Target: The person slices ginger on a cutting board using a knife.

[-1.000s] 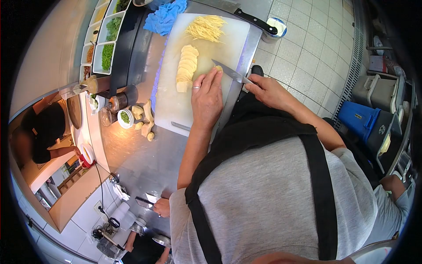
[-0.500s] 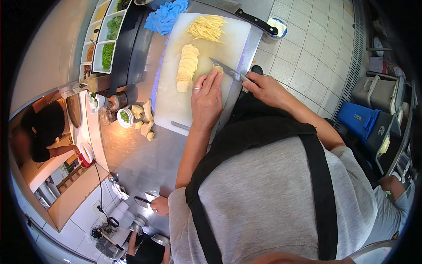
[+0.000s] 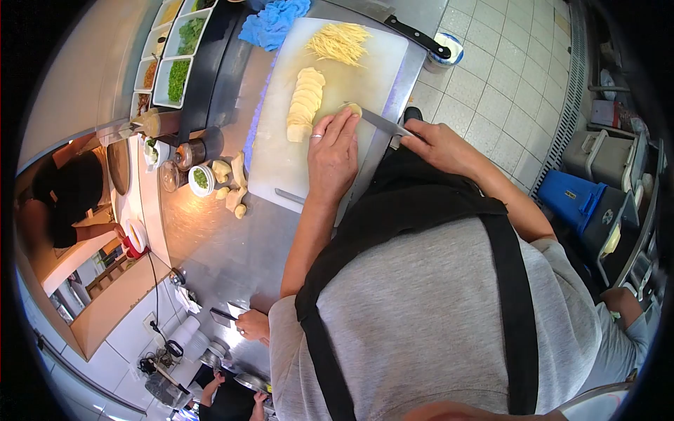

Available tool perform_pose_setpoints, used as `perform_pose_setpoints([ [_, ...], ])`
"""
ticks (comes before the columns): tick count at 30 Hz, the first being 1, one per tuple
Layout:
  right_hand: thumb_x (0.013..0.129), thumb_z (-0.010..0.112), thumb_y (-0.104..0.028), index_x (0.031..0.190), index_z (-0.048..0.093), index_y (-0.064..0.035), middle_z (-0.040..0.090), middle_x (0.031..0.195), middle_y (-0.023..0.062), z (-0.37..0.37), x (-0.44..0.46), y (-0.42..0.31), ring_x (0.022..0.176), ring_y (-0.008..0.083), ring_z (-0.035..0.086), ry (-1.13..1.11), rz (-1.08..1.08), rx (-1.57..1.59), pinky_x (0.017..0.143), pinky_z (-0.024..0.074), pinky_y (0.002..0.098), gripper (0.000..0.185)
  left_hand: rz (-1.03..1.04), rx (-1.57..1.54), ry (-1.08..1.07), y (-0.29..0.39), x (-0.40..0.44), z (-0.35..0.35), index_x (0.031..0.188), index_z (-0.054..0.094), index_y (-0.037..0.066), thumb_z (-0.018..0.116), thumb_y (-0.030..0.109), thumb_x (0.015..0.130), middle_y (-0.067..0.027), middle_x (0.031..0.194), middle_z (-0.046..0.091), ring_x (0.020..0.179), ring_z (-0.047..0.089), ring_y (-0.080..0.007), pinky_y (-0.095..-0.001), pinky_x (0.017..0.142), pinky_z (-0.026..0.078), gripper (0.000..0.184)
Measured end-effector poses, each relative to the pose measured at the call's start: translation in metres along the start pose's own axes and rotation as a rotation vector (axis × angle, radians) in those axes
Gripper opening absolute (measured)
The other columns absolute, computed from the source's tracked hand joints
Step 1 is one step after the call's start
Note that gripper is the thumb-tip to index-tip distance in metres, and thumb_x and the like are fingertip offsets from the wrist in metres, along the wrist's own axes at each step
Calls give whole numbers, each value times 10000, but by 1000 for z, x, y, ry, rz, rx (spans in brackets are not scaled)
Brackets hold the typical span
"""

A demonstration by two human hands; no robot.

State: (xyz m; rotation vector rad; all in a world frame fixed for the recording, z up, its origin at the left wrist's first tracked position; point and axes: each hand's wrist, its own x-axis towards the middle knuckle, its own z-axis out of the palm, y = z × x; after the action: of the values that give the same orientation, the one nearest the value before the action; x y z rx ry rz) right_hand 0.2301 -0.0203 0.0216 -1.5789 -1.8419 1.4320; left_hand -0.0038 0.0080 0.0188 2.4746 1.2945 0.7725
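My right hand [image 3: 440, 145] is closed round the handle of a kitchen knife [image 3: 382, 123], its blade pointing left beside the fingertips of my left hand [image 3: 333, 158]. Those fingertips press a small piece of ginger [image 3: 353, 108] down onto the white cutting board [image 3: 281, 165]. Left of it lies a neat row of overlapping ginger slices [image 3: 306, 102]. A heap of fine ginger shreds [image 3: 340, 43] sits at the far end of the board. The ginger's underside is hidden by my fingers.
Peeled ginger lumps [image 3: 235, 184] lie left of the board near a small bowl of chopped greens [image 3: 201, 180]. A second knife [image 3: 418, 35] rests at the far right edge. A blue cloth [image 3: 274, 24] lies at the back. Another person's hand [image 3: 251, 325] holds a phone-like object.
The knife blade has swung flatter and shifted right, its tip now by the ginger's right side. My right hand has moved slightly right. My left hand stays on the ginger.
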Motion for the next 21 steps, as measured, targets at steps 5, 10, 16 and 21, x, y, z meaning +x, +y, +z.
perform_pose_setpoints([
  [5, 965, 567, -302, 1084, 572, -46, 619, 765, 224, -8, -14, 11, 733, 397, 623, 32, -53, -64, 668, 470, 439, 282, -186, -196, 45, -1, 5, -2, 1101, 670, 29, 640, 28, 832, -131, 1117, 645, 1050, 578, -335, -416, 927, 461, 271],
  [10, 953, 572, -309, 1094, 582, -72, 630, 777, 237, -12, -14, 2, 757, 430, 625, 27, -9, -175, 687, 477, 471, 276, -176, -170, 106, -7, 23, 3, 1005, 693, 44, 681, 51, 819, -120, 1073, 642, 1010, 591, -324, -407, 881, 476, 187],
  [16, 950, 571, -325, 1091, 583, -67, 631, 777, 246, -24, -16, -5, 770, 438, 630, 14, 56, -194, 688, 478, 481, 294, -321, -344, 213, -20, 13, -20, 934, 706, 39, 704, 64, 826, -85, 960, 674, 870, 645, -238, -321, 775, 515, 111],
  [21, 956, 569, -328, 1080, 588, -59, 628, 747, 239, -31, -6, -5, 749, 424, 638, 151, 69, -215, 676, 471, 480, 297, -740, -512, 147, -64, -19, -76, 989, 716, 26, 691, 65, 858, -34, 873, 691, 771, 620, -107, -250, 725, 498, 139],
])
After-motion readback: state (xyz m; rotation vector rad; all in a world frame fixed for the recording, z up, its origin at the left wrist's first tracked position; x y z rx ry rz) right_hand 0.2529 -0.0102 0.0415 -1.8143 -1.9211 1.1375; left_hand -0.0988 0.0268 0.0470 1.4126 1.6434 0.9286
